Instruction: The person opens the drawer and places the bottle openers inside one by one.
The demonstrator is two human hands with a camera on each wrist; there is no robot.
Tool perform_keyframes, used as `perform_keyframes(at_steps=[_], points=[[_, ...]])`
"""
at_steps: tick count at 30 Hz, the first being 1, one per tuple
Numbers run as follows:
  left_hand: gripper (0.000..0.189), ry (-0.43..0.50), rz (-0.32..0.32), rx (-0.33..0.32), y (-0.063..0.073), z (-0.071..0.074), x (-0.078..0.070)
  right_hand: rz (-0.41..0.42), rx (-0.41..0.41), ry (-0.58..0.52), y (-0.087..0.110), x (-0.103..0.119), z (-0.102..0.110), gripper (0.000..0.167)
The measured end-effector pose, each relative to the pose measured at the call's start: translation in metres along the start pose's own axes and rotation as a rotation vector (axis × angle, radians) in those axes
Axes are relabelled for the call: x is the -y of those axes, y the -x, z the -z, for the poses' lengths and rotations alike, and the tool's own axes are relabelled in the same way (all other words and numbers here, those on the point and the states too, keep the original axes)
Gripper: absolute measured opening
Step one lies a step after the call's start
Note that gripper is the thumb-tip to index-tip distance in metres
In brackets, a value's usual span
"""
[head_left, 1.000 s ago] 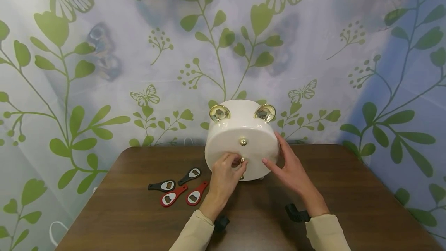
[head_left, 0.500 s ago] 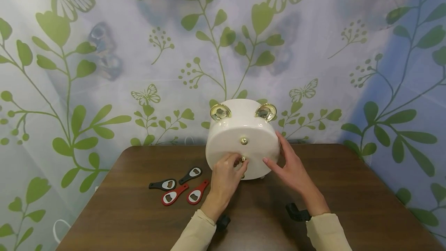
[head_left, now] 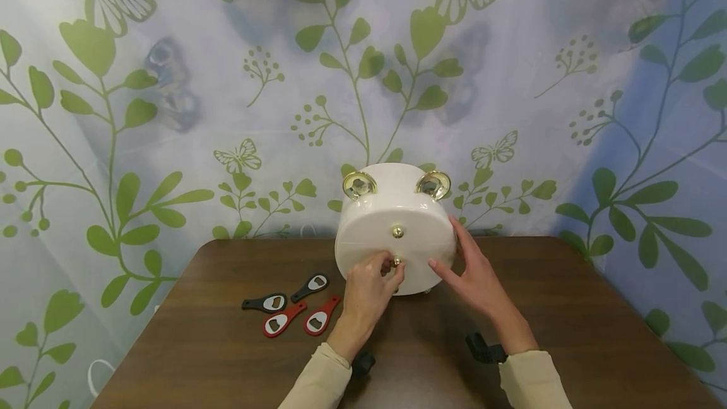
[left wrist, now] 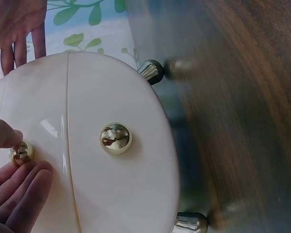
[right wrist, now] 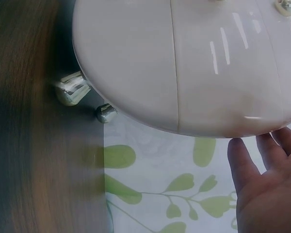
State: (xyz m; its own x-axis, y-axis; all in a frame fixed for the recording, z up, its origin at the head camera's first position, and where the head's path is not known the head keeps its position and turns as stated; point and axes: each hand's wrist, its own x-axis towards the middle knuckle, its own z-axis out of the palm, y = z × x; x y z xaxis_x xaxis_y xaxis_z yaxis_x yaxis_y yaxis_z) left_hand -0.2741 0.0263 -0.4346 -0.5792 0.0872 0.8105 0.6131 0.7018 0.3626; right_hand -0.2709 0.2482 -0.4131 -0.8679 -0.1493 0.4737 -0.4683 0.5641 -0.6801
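A white, round-fronted drawer box, shaped like an alarm clock, stands upright on small metallic feet. Seams divide its front into drawers, each with a round gold knob. My left hand pinches the middle knob between thumb and fingers. The lower knob shows plainly in the left wrist view, while the upper knob is free above my fingers. My right hand rests along the box's right side, fingers extended at its edge and thumb toward the front.
Several bottle openers lie on the brown wooden table left of the box, black ones behind red ones. Two gold cups stick up from the box's top. A leaf-patterned cloth hangs behind the table.
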Motion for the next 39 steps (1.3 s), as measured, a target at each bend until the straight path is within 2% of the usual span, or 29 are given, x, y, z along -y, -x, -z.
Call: perform_keyframes(at_steps=[14,23,39], points=[[0.017,-0.020,-0.012,0.025,0.006,0.008,-0.003,0.000,0.004,0.005,0.000,0.003,0.000,0.090],[0.018,-0.025,-0.061,0.025,0.009,0.012,-0.006,0.008,0.000,-0.011,0.000,0.002,0.001,0.091],[0.021,-0.039,-0.092,0.046,0.017,0.022,-0.013,-0.024,0.027,0.031,0.002,0.001,0.006,0.097]])
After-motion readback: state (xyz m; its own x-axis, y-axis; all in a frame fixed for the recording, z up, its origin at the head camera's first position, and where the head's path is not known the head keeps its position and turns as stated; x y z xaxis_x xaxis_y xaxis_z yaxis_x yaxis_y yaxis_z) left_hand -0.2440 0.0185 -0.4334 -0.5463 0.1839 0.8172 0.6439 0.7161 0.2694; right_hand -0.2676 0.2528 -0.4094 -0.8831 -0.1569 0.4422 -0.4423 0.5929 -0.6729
